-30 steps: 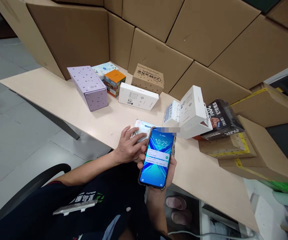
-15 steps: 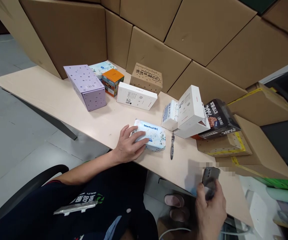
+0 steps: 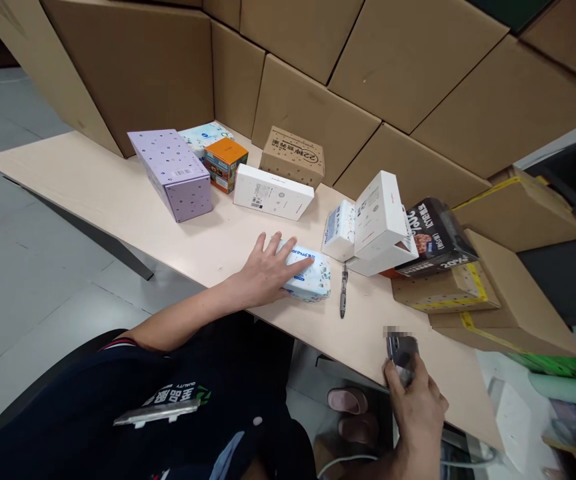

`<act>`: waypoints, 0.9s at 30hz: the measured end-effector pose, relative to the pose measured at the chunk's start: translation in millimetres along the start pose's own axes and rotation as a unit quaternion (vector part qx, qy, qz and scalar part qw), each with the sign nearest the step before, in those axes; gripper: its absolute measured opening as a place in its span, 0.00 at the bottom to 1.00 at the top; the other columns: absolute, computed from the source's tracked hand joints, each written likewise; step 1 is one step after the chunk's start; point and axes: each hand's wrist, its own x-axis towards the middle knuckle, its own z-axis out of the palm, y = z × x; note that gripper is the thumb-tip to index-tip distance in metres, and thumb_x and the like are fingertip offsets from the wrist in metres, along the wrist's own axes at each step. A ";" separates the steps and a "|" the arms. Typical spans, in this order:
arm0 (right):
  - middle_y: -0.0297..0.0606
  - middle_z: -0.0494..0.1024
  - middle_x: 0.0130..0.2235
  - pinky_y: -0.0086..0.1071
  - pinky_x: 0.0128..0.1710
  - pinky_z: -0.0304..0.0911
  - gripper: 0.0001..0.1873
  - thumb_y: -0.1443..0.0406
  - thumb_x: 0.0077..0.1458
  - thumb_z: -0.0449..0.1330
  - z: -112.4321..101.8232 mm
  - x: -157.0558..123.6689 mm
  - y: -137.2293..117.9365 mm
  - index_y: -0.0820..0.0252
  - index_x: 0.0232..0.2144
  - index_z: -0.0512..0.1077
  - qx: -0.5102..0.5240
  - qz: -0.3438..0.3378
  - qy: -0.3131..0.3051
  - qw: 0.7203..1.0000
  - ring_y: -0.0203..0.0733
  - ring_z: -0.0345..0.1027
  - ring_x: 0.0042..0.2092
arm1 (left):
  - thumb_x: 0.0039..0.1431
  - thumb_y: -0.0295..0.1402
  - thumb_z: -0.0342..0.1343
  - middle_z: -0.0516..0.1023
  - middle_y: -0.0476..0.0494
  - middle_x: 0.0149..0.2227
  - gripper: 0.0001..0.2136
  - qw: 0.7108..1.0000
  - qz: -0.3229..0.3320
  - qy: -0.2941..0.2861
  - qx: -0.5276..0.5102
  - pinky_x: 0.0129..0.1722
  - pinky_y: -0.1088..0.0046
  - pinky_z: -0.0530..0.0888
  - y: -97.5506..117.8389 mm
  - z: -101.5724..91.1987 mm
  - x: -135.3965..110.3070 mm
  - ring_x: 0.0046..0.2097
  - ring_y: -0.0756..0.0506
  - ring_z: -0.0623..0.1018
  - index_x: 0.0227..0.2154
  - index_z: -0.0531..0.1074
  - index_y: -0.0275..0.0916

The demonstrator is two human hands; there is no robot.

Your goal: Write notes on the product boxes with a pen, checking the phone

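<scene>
The tissue pack (image 3: 313, 280) lies flat near the front edge of the table (image 3: 118, 193), with the left hand (image 3: 268, 270) spread open on top, seemingly pressing rather than grasping it; a lift would need curled fingers. A pen (image 3: 343, 300) lies just beside it. The right hand (image 3: 418, 407) grips a phone (image 3: 402, 350).

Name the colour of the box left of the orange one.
The box: lilac, small dots; head view.

Cardboard cartons (image 3: 408, 60) wall a pale table (image 3: 93, 187).
</scene>
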 end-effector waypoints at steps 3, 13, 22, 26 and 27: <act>0.65 0.75 0.56 0.59 0.62 0.58 0.49 0.40 0.55 0.46 1.2 2.5 3.6 0.70 0.65 0.65 0.005 0.001 -0.010 1.000 0.70 0.69 0.59 | 0.50 0.39 0.73 0.64 0.26 0.67 0.42 1.000 -0.011 -0.018 0.005 0.57 0.36 0.68 -8.8 -2.3 5.9 0.63 0.19 0.68 0.67 0.63 0.49; 0.67 0.72 0.61 0.61 0.64 0.56 0.49 0.35 0.59 0.47 -7.8 -10.7 -11.9 0.71 0.62 0.69 0.107 -0.083 0.121 0.983 0.69 0.65 0.63 | 0.57 0.32 0.65 0.61 0.29 0.69 0.33 0.990 -0.139 -0.038 -0.002 0.63 0.29 0.54 -85.3 -11.9 25.4 0.68 0.19 0.59 0.66 0.65 0.48; 0.56 0.78 0.52 0.48 0.48 0.70 0.36 0.46 0.63 0.55 -26.7 5.2 -104.8 0.65 0.61 0.69 0.234 -0.174 0.184 0.939 0.52 0.73 0.46 | 0.61 0.25 0.53 0.62 0.28 0.66 0.29 0.980 -0.189 0.053 0.013 0.60 0.30 0.56 -105.3 7.7 37.3 0.66 0.21 0.61 0.65 0.67 0.49; 0.52 0.76 0.50 0.44 0.40 0.71 0.43 0.46 0.61 0.58 -48.8 25.0 -150.4 0.62 0.69 0.57 0.256 -0.219 0.193 0.921 0.47 0.72 0.38 | 0.63 0.26 0.52 0.58 0.30 0.70 0.27 0.976 -0.194 0.102 0.000 0.61 0.32 0.55 -93.4 6.1 27.0 0.68 0.22 0.58 0.65 0.66 0.49; 0.52 0.75 0.50 0.45 0.42 0.71 0.45 0.45 0.61 0.58 -55.2 30.0 -160.4 0.62 0.71 0.54 0.249 -0.231 0.199 0.919 0.47 0.71 0.38 | 0.64 0.27 0.52 0.59 0.31 0.69 0.26 0.975 -0.191 0.115 0.004 0.60 0.34 0.58 -86.6 6.5 22.3 0.67 0.23 0.60 0.65 0.66 0.48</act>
